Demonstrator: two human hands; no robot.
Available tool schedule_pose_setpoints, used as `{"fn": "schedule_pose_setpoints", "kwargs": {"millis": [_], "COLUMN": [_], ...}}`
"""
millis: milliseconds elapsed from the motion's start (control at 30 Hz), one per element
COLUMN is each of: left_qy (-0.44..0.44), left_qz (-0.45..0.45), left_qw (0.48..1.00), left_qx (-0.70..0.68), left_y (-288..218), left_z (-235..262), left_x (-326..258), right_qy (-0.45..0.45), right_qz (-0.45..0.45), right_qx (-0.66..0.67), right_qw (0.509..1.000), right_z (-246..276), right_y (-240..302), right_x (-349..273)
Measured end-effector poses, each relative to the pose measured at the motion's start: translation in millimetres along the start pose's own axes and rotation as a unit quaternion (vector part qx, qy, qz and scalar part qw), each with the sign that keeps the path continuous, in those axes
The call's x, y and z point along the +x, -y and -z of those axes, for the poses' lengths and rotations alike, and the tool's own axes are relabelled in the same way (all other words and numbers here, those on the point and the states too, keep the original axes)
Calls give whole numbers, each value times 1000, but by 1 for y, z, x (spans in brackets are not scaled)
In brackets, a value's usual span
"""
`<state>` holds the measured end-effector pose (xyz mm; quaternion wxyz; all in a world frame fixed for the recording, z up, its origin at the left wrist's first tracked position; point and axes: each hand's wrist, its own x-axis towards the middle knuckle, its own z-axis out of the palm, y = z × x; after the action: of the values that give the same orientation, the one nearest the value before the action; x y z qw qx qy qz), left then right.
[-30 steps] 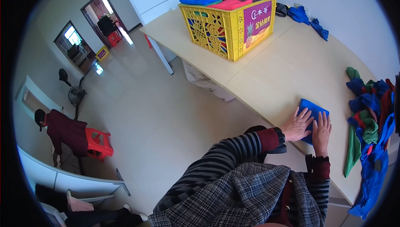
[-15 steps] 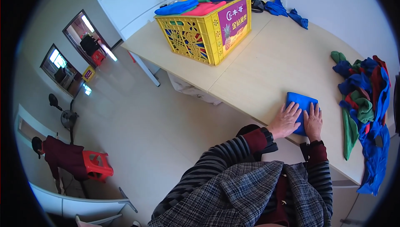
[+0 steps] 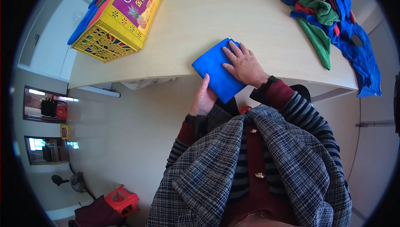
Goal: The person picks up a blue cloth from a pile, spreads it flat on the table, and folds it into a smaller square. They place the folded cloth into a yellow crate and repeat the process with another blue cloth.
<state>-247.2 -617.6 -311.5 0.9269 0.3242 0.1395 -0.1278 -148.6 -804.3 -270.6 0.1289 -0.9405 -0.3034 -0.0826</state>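
Note:
A folded blue cloth lies at the table's near edge, its near corner reaching out past the edge. My left hand holds its near left side, thumb up along the edge and the other fingers hidden beneath. On the upper right part of the cloth, my right hand rests flat with its fingers apart. A loose heap of blue, green and red cloths lies to the right, some hanging over the table's edge.
A yellow plastic crate full of folded cloths stands at the table's left. Below it on the floor side are a red stool, a person in a dark red top and a fan. The pale table curves across the front.
The view has swung to the right. My left hand has gone from lying flat on the blue cloth to gripping its near left side. The cloth now sticks out past the table edge.

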Motion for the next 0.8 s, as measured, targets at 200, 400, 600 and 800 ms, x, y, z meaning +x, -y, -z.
{"fn": "schedule_pose_setpoints", "kwargs": {"millis": [200, 400, 600, 800], "left_qy": [-37, -17, -20, 19], "left_qz": [-84, -115, -196, -366], "left_qw": [995, 952, 919, 881], "left_qx": [26, 283, 342, 301], "left_y": [-3, -148, -334, -506], "left_z": [0, -44, -123, -142], "left_x": [-22, -79, -82, -14], "right_qy": [27, -47, -98, -92], "right_qz": [59, 23, -2, -33], "right_qx": [98, 192, 72, 49], "right_qw": [993, 980, 993, 994], "right_z": [9, 8, 1, 10], "right_y": [14, -25, -47, -38], "right_x": [-21, -34, -43, -36]}}
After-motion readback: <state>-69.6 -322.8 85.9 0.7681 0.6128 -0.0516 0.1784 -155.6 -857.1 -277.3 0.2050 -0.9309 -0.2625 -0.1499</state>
